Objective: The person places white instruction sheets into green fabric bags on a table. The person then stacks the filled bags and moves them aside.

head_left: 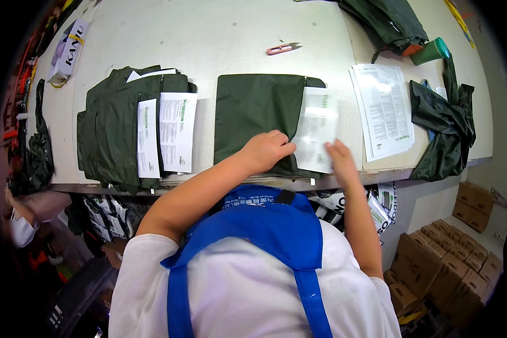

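A folded dark green garment point(256, 107) lies on the pale table in front of me. My left hand point(269, 151) is closed on its fabric near the fold, fingers curled. A white printed sheet point(316, 127), slightly blurred, lies at the garment's right side with its left edge against the fold. My right hand point(342, 160) is at the sheet's right edge, thumb over it; motion blurs the fingers. To the left sits a stack of folded green garments point(110, 127) with white printed sheets point(176, 129) on its right side.
A pile of printed sheets point(382, 110) lies right of my work, beside crumpled dark green fabric point(445, 129). Pink thread snips point(283, 49) lie farther back. A green cup point(431, 52) rests near another dark garment point(383, 22). Cardboard boxes point(417, 265) stand below, right.
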A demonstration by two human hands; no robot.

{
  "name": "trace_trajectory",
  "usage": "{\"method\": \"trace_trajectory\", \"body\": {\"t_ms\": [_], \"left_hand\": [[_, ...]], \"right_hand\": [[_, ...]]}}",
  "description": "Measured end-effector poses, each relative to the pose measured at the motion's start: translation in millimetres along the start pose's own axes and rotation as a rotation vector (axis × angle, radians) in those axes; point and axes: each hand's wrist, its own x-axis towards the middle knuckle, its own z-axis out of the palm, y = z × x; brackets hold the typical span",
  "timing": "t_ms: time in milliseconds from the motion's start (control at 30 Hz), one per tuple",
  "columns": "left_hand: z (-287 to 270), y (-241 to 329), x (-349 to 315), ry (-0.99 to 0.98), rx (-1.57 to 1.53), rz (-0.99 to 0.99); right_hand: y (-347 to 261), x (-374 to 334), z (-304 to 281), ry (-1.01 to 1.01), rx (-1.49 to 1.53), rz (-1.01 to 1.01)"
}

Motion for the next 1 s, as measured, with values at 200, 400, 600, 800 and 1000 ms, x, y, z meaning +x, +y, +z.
{"method": "trace_trajectory", "body": {"t_ms": [200, 400, 600, 800, 1000], "left_hand": [[12.8, -6.4, -7.9, -0.035, -0.010, -0.029], [20.9, -7.2, -13.6, -0.058, -0.013, -0.075], [-67.6, -1.7, -0.4, 0.287, 0.063, -0.035], [-234.9, 6.7, -38.8, 0.628, 0.549, 0.019], [-338.4, 31.5, -144.5, 0.494, 0.959, -0.058]], "right_hand": [[11.0, 10.3, 34.5, -0.044, 0.180, 0.193], [-18.0, 10.7, 42.5, 0.032, -0.879, 0.158], [7.4, 52.1, -95.0, 0.986, -0.758, -0.173], [4.4, 60.1, -147.4, 1.202, -0.717, 0.393], [60.7, 67.8, -207.1, 1.109, -0.550, 0.155]]}}
